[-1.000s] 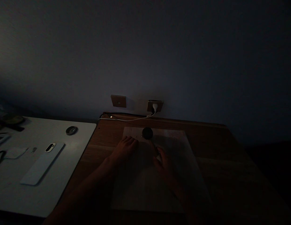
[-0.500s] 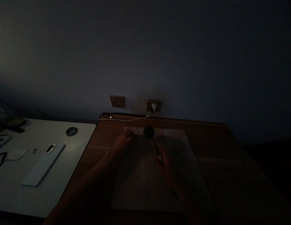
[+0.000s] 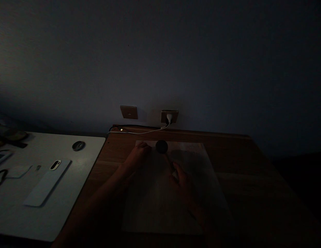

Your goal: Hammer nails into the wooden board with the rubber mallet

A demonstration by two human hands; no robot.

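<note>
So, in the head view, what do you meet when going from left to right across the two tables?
Phone → small round thing → left hand → dark round tool head → right hand → bare wood of the table.

Slid the dark round-headed tool [image 3: 162, 146] slightly leftward across the pale sheet [image 3: 196, 162]; kept left hand [image 3: 138, 155] near the sheet's far corner.
</note>
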